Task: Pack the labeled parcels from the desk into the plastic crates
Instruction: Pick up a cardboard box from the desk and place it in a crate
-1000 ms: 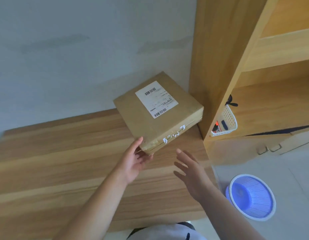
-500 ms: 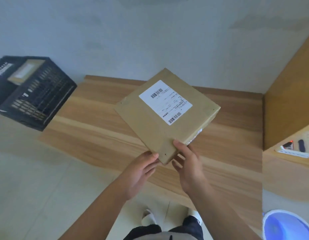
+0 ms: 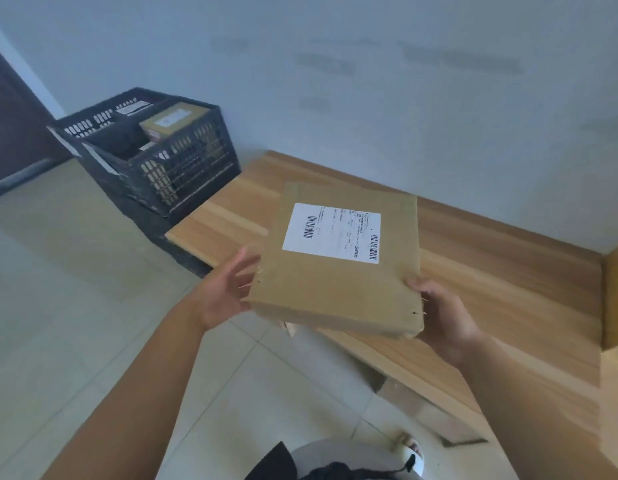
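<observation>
I see both hands carrying a flat brown cardboard parcel (image 3: 338,271) in the air, above the near edge of the long light wooden desk (image 3: 491,289) and the pale tiled floor (image 3: 75,323). The parcel lies roughly level with its broad face up, and a white rectangular shipping label (image 3: 332,232) with barcodes sits on that face, towards the far side.

My left hand (image 3: 224,292) grips the parcel's left edge; the thumb points up along the side and the fingers go under the box, where I cannot see them. My right hand (image 3: 442,317) grips the near right corner, the thumb lying on the edge and the fingers hidden beneath. The parcel touches neither the desk nor anything else apart from the two hands.

At the upper left, off the far left end of the desk, stands a black slotted plastic crate (image 3: 183,168), which seems to rest on another dark crate below it. Inside the upper crate I make out a smaller brown labeled box (image 3: 172,121) near the top. Behind everything runs a plain grey-blue wall (image 3: 370,81).
</observation>
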The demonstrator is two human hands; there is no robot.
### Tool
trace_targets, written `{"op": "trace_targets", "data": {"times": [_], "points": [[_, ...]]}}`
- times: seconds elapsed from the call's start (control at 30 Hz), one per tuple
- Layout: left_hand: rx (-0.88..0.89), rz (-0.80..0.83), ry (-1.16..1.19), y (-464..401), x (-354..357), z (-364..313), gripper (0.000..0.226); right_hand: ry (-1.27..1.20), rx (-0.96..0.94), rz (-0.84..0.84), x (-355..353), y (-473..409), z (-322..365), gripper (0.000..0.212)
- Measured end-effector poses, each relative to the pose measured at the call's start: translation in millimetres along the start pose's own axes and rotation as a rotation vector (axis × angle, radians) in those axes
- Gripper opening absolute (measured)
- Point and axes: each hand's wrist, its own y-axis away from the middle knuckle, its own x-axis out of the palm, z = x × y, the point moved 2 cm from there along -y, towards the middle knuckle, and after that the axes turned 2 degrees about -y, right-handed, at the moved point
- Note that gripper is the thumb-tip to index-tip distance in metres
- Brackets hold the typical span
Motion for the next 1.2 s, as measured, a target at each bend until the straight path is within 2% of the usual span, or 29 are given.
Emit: {"op": "trace_targets", "data": {"times": [0.03, 0.07, 0.13, 0.3, 0.37, 0.5, 0.53, 0.57, 0.63, 0.67, 0.7, 0.73, 0.83, 0.93, 1.07, 1.2], "points": [[0.01, 0.0, -0.032, 11, -13, 1, 0.063, 0.052, 0.006, 0.024, 11, 1, -4, 0.087], [0.017, -0.003, -0.056, 23, -26, 3, 0.057, 0.098, 0.011, 0.064, 24, 3, -8, 0.093], [0.008, -0.022, -0.081, 45, -52, 10, 0.049, 0.179, 0.023, 0.17, 51, 7, -14, 0.074], [0.01, -0.108, -0.018, 95, -122, 43, 0.054, 0.243, 0.014, 0.341, 125, 20, -32, 0.043], [0.027, -0.177, 0.042, 113, -144, 53, 0.053, 0.237, 0.013, 0.303, 154, 19, -41, 0.035], [0.065, -0.353, 0.259, 140, -178, 71, 0.047, 0.059, 0.026, 0.129, 207, 15, -65, 0.02], [0.086, -0.398, 0.317, 145, -181, 76, 0.042, 0.028, 0.035, 0.114, 220, 16, -75, 0.027], [0.111, -0.44, 0.366, 150, -181, 79, 0.033, 0.021, 0.044, 0.117, 232, 18, -85, 0.043], [0.162, -0.509, 0.435, 157, -176, 85, 0.021, 0.046, 0.067, 0.183, 254, 22, -109, 0.094], [0.184, -0.533, 0.463, 158, -172, 89, 0.021, 0.057, 0.088, 0.221, 263, 24, -120, 0.111], [0.204, -0.541, 0.494, 159, -168, 93, 0.028, 0.062, 0.099, 0.266, 272, 27, -129, 0.114], [0.214, -0.539, 0.532, 160, -164, 97, 0.039, 0.062, 0.098, 0.298, 281, 32, -136, 0.108], [0.21, -0.502, 0.623, 159, -153, 110, 0.065, 0.031, 0.055, 0.308, 295, 40, -147, 0.077], [0.213, -0.481, 0.71, 158, -149, 121, 0.094, 0.024, 0.015, 0.302, 296, 40, -146, 0.073], [0.236, -0.446, 0.667, 157, -153, 122, 0.103, 0.056, -0.063, 0.323, 293, 35, -133, 0.076], [0.356, -0.513, 0.606, 172, -175, 108, 0.107, 0.073, -0.171, 0.408, 287, 32, -106, 0.073]]}}
